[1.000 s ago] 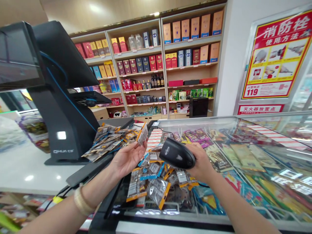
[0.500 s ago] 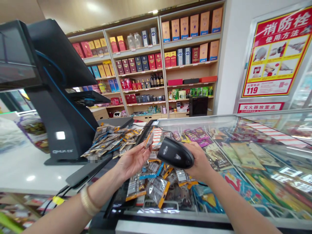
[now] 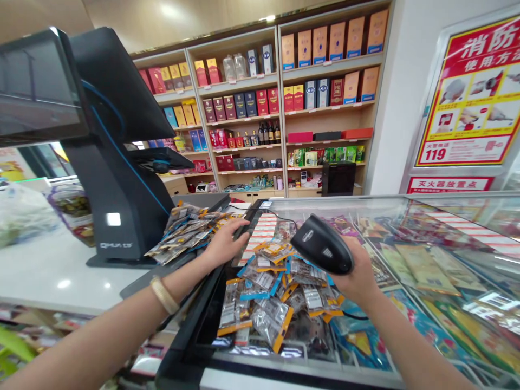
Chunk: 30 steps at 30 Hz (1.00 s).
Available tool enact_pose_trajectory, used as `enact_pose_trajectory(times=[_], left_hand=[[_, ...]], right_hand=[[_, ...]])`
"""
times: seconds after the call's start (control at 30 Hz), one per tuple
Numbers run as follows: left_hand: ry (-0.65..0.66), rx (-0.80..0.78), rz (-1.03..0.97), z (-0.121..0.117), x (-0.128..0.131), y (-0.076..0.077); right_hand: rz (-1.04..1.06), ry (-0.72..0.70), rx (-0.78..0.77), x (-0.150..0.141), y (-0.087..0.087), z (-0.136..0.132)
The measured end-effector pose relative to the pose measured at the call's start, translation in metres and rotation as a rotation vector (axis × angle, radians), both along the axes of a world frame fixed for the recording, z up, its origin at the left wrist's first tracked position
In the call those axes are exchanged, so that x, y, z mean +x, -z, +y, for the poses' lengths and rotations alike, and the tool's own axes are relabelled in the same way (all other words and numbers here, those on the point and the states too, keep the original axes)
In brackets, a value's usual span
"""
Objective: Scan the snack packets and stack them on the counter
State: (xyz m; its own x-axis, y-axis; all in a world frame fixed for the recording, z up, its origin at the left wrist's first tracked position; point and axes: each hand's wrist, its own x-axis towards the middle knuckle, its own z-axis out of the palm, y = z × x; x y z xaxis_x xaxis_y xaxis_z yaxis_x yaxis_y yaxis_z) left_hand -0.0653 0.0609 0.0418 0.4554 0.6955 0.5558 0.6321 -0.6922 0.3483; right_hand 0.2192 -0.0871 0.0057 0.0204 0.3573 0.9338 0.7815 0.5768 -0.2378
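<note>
My right hand (image 3: pixel 359 273) is closed round the grip of a black barcode scanner (image 3: pixel 323 251), held over the glass lid with its head pointing up and left. My left hand (image 3: pixel 225 245) lies palm down with fingers stretched out, at the right edge of a heap of small snack packets (image 3: pixel 184 234) beside the till. No packet shows in its fingers, and its underside is hidden. A second heap of clear packets with orange and blue edges (image 3: pixel 270 295) lies on the glass between my two arms.
A black till terminal (image 3: pixel 109 173) with a screen (image 3: pixel 36 86) stands on the white counter (image 3: pixel 44 281) to the left. The glass-topped freezer (image 3: pixel 426 260) stretches right, full of coloured packs. Shelves of boxed goods (image 3: pixel 284 103) line the back wall, with a red fire poster (image 3: pixel 473 92) at right.
My left hand, which held one small packet up near the scanner, has turned palm down and moved left onto the heap by the till. The scanner has moved slightly right.
</note>
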Motion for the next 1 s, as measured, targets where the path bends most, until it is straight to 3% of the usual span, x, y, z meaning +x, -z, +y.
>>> enact_pose_trajectory(times=[0.07, 0.17, 0.27, 0.47, 0.6, 0.73, 0.87, 1.0], left_hand=[[-0.158, 0.093, 0.153, 0.029, -0.018, -0.014], [-0.429, 0.051, 0.541, 0.069, -0.040, -0.034], [-0.508, -0.023, 0.680, 0.095, -0.052, -0.043], [-0.564, -0.130, 0.786, 0.110, -0.053, -0.038], [-0.584, -0.117, 0.803, 0.105, -0.053, -0.042], [-0.564, -0.032, 0.728, 0.085, -0.056, -0.052], [-0.412, 0.043, 0.288, 0.048, -0.053, -0.055], [-0.221, 0.028, -0.140, 0.003, -0.041, -0.041]], right_hand=[[-0.012, 0.003, -0.010, -0.001, -0.001, -0.001], [-0.036, -0.002, -0.025, -0.002, -0.003, -0.002], [-0.057, 0.002, -0.035, -0.002, -0.003, -0.002], [-0.055, 0.014, -0.084, -0.001, -0.001, -0.001], [-0.068, 0.016, -0.125, -0.002, -0.001, -0.003], [-0.066, 0.016, -0.148, -0.003, 0.000, -0.003], [-0.052, 0.008, -0.133, -0.004, 0.000, -0.004], [-0.048, 0.013, -0.112, -0.005, 0.000, -0.003]])
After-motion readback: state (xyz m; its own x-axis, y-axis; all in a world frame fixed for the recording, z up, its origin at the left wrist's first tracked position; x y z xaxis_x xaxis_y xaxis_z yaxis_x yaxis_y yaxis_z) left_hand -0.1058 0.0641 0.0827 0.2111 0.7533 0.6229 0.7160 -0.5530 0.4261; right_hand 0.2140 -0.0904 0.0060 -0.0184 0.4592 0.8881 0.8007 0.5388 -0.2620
